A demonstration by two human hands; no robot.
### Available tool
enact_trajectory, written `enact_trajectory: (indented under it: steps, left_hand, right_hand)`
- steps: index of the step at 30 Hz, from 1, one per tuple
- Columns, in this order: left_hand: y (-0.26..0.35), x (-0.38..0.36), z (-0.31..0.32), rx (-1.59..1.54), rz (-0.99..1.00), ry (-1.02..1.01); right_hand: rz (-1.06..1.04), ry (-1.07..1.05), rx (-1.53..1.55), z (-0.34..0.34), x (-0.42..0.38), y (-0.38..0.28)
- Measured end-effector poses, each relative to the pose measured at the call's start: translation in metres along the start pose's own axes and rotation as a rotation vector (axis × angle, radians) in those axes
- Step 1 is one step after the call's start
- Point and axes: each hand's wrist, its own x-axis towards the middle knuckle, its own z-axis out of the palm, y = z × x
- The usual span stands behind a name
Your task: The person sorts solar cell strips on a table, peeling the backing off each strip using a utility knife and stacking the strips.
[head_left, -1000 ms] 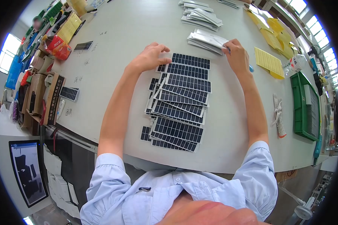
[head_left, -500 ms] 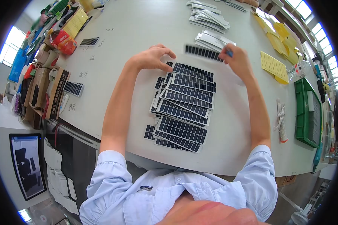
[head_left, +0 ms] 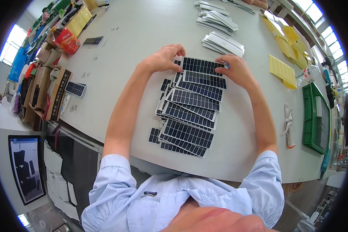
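Note:
A fanned stack of small solar panels (head_left: 195, 99), dark cells on white-edged strips, lies on the table in front of me. At its far end is the topmost solar panel (head_left: 202, 66), overlapping the strip below. My right hand (head_left: 237, 70) grips this panel's right end between thumb and fingers. A small blue item (head_left: 227, 65) shows among those fingers, its kind too small to name. My left hand (head_left: 162, 60) is beside the panel's left end, fingers curved and apart from the thumb, whose tip is right at the panel's edge.
Piles of pale strips (head_left: 223, 43) lie beyond the hands. Yellow sheets (head_left: 282, 71), a clear bottle (head_left: 308, 75), a white glove (head_left: 289, 127) and a green tray (head_left: 311, 120) stand on the right. Left are a cardboard box (head_left: 60, 94), a red-labelled bottle (head_left: 67, 40) and a monitor (head_left: 26, 168).
My right hand has brought the solar panel down and nearer, onto the far end of the stack. My left hand has shifted slightly right, toward the panel's left end.

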Motion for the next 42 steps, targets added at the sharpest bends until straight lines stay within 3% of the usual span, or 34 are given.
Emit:
enact_trajectory:
  steps: [2, 4, 8, 12, 15, 17, 18, 23, 26, 30, 33, 34, 37, 38, 40, 42]
  left_hand:
    - [-0.004, -0.003, -0.006, 0.029, -0.004, -0.014]
    - [-0.008, -0.008, -0.013, 0.055, -0.010, -0.030]
    - [0.009, -0.021, -0.018, 0.099, -0.051, -0.084]
    - [0.023, -0.016, -0.002, 0.202, 0.021, -0.129]
    - [0.023, -0.012, 0.000, 0.112, 0.020, -0.119]
    - [0.017, -0.008, 0.001, 0.069, 0.039, -0.101]
    - [0.012, -0.005, 0.002, 0.038, 0.059, -0.071]
    - [0.010, -0.004, 0.001, 0.043, 0.112, -0.065]
    - [0.036, -0.004, 0.019, 0.376, 0.331, 0.393]
    - [0.032, 0.004, 0.021, 0.380, 0.232, 0.454]
    - [-0.003, 0.006, 0.004, 0.456, 0.081, 0.586]
    - [-0.010, 0.002, -0.003, 0.456, 0.080, 0.586]
    - [0.009, -0.014, -0.020, 0.056, -0.086, 0.129]
    - [0.017, -0.018, -0.018, 0.092, -0.095, 0.062]
    - [0.016, -0.018, -0.007, 0.163, -0.083, 0.005]
    - [0.010, -0.014, -0.007, 0.157, -0.086, -0.019]
  right_hand:
    - [-0.034, -0.036, -0.034, 0.000, 0.002, 0.001]
    - [0.092, 0.007, 0.175, -0.013, 0.004, 0.007]
    - [0.048, 0.443, -0.196, -0.020, 0.009, 0.028]
    - [0.051, 0.460, -0.365, -0.014, 0.007, 0.049]
    - [0.106, 0.290, -0.204, -0.017, 0.004, 0.042]
    - [0.129, -0.099, 0.091, -0.021, 0.001, 0.028]
    - [0.161, -0.164, 0.140, -0.021, -0.003, 0.016]
    - [0.161, -0.260, 0.165, -0.024, -0.002, -0.003]
    - [0.180, -0.262, 0.384, -0.026, -0.004, -0.014]
    - [0.118, -0.274, 0.600, -0.040, -0.009, -0.016]
    - [0.155, -0.187, 0.597, -0.049, -0.005, 0.009]
    - [0.188, -0.060, 0.536, -0.048, -0.003, 0.016]
    - [0.328, 0.287, 0.317, -0.046, 0.008, 0.022]
    - [0.329, 0.286, 0.317, -0.039, 0.011, 0.033]
    - [-0.018, 0.573, -0.225, -0.023, 0.013, 0.052]
    - [0.069, 0.513, -0.249, -0.016, 0.009, 0.053]
